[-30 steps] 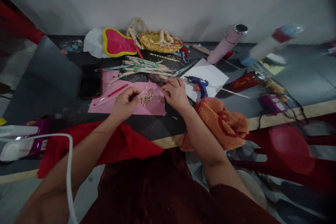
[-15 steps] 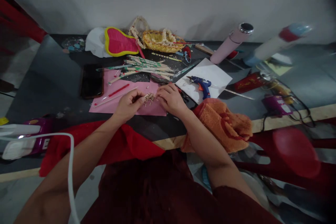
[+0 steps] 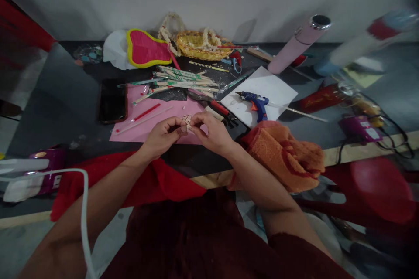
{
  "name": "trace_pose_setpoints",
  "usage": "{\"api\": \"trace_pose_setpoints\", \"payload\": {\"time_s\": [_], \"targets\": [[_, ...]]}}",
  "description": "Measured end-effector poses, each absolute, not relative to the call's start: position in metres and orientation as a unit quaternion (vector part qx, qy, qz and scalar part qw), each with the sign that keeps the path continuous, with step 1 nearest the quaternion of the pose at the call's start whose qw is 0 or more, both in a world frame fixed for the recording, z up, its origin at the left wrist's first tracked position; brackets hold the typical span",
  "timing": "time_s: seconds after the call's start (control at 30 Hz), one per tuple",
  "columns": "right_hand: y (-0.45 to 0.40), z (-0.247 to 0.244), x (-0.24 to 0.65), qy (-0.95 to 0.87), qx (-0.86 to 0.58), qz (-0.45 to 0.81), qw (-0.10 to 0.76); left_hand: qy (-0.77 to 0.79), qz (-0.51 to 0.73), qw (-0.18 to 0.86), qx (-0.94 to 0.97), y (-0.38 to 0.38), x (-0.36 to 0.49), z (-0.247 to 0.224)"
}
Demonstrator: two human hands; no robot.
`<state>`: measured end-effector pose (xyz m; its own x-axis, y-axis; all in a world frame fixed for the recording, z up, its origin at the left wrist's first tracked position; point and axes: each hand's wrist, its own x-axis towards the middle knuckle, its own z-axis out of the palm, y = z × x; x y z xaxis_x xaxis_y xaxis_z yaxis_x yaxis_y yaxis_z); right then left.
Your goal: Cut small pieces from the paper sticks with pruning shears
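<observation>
Bits (image 3: pixel 187 118) lie heaped on the pink paper (image 3: pixel 139 107), between the left hand (image 3: pixel 163 135) and the right hand (image 3: pixel 212 133), which nearly meet; whether either grip is spread or pinching a bit, I cannot tell

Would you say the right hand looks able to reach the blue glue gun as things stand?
Probably yes: the blue glue gun lies just beyond the right hand, with nothing tall between, though that hand is busy at the small pale pieces.
</observation>
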<state>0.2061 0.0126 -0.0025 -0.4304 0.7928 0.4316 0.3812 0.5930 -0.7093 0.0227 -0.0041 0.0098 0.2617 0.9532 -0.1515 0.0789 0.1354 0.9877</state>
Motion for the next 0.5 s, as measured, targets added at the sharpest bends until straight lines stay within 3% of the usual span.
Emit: {"api": "trace_pose_setpoints", "payload": {"time_s": [0.5], "targets": [[0.0138,0.0003,0.2091,-0.810,-0.358,0.281,0.371,0.475,0.348,0.544,0.598,-0.0028,0.0203,0.0101]]}}
